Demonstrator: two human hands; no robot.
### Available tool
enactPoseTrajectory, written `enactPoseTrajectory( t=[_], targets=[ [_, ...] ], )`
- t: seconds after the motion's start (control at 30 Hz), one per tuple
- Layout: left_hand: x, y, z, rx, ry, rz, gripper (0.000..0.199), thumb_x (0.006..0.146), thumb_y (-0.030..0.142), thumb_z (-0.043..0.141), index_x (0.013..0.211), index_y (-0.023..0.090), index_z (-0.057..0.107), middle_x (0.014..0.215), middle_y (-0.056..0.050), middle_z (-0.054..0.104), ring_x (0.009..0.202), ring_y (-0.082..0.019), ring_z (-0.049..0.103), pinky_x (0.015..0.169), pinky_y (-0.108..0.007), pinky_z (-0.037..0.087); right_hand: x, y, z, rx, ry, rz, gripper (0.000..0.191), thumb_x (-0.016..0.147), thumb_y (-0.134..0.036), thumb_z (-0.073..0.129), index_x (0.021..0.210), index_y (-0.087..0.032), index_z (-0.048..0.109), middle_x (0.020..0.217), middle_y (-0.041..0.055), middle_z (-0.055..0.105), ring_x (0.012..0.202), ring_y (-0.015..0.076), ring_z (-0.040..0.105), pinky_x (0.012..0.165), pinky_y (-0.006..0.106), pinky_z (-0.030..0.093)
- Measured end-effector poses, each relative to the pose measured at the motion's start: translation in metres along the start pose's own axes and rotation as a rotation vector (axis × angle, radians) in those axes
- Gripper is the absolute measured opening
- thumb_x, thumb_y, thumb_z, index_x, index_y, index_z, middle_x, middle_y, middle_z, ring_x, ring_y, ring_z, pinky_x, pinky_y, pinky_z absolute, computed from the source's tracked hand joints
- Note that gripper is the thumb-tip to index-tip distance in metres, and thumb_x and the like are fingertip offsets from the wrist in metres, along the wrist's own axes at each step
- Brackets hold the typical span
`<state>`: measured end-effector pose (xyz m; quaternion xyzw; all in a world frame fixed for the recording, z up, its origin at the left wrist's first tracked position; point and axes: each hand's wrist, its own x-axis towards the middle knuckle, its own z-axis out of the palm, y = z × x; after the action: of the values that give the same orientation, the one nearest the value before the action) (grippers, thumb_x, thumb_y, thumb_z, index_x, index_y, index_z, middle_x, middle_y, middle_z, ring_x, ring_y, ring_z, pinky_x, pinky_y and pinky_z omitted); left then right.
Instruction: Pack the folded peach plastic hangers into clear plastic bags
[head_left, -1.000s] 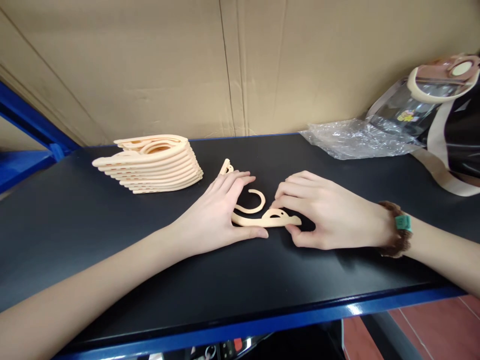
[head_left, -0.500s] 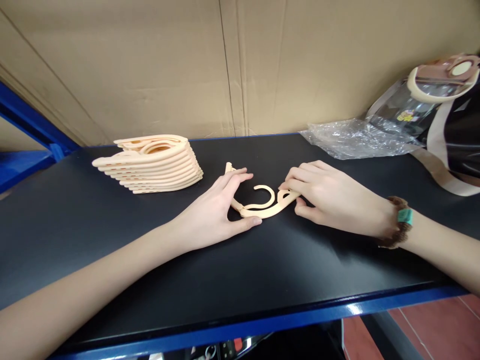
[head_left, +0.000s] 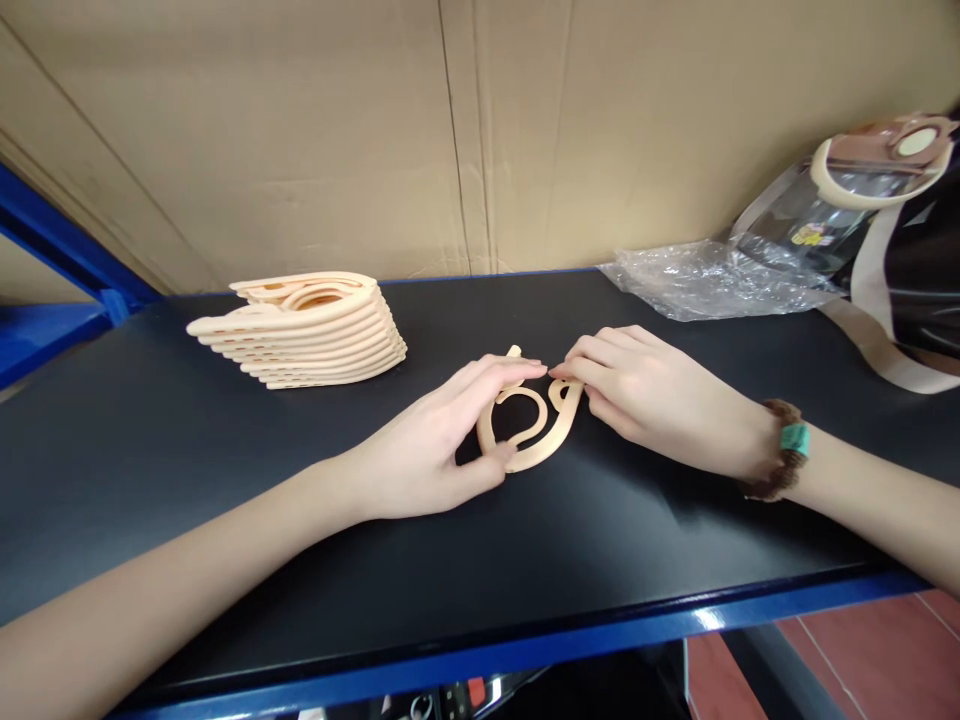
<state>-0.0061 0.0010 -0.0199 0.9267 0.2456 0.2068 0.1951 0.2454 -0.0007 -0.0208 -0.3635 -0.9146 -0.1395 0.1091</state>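
A cream folding clothes hanger (head_left: 551, 443) lies on the black tabletop, its two arms bent up around the curled hook. My left hand (head_left: 442, 430) holds its left arm, with the thumb at the lower joint and the fingers reaching over the arm's upper part. At the tip of the right arm, beside a small loop, my right hand (head_left: 637, 390) grips with bent fingers. Part of the left arm is hidden under my left fingers. To the left, a stack of folded hangers (head_left: 315, 335) of the same kind stands on the table.
A crumpled clear plastic bag (head_left: 712, 280) lies at the back right. Beside it leans a transparent bottle (head_left: 832, 220) with a brown lid and a pale strap. A cardboard wall (head_left: 337, 130) rises behind the table, whose front edge (head_left: 525, 655) is blue.
The hanger's left arm has swung inward, towards the right arm, and the two now sit closer together. My left hand has moved slightly right with it.
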Motion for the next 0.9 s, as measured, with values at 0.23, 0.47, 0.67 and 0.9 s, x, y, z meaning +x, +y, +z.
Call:
enactPoseTrajectory(
  t=[0.23,0.47,0.67,0.9],
  targets=[
    [0.0013,-0.0092,0.0016,0.043,0.139,-0.091,0.055,0.086,-0.001,0.034,0.137,0.016,0.044,0.144,-0.008,0.048,0.137,-0.018,0.04,0.118,-0.039,0.031,-0.0004,-0.0001,0.0008,-0.003,0.022,0.015,0.036,0.089,-0.007,0.045,0.122,-0.013,0.059,0.108,0.0097,0.063,0.095,0.0243,0.057,0.081,0.037,0.042],
    [0.0024,-0.0101,0.0056,0.06,0.156,-0.031,0.044,0.093,0.003,0.038,0.134,0.019,0.048,0.141,-0.006,0.051,0.13,-0.015,0.049,0.112,-0.031,0.04,0.0007,-0.0008,0.0006,0.018,0.03,0.051,0.032,0.092,-0.012,0.044,0.121,-0.012,0.059,0.106,0.0105,0.064,0.094,0.025,0.058,0.08,0.039,0.044],
    [0.0026,-0.0095,0.0039,0.074,0.1,-0.023,0.047,0.09,0.004,0.046,0.134,0.021,0.046,0.142,-0.006,0.048,0.129,-0.016,0.048,0.108,-0.031,0.044,0.0003,-0.0006,0.0007,0.024,0.05,0.098,0.034,0.093,-0.013,0.045,0.124,-0.012,0.058,0.106,0.0103,0.063,0.093,0.0254,0.057,0.082,0.039,0.045],
    [0.002,-0.0057,0.002,0.205,0.099,-0.023,0.049,0.092,0.02,0.056,0.139,0.019,0.04,0.144,-0.01,0.046,0.134,-0.02,0.042,0.113,-0.04,0.037,0.002,-0.0046,-0.0026,0.199,0.057,0.206,0.03,0.095,-0.019,0.046,0.121,-0.016,0.059,0.093,0.0055,0.067,0.084,0.023,0.059,0.078,0.038,0.046]
  ],
)
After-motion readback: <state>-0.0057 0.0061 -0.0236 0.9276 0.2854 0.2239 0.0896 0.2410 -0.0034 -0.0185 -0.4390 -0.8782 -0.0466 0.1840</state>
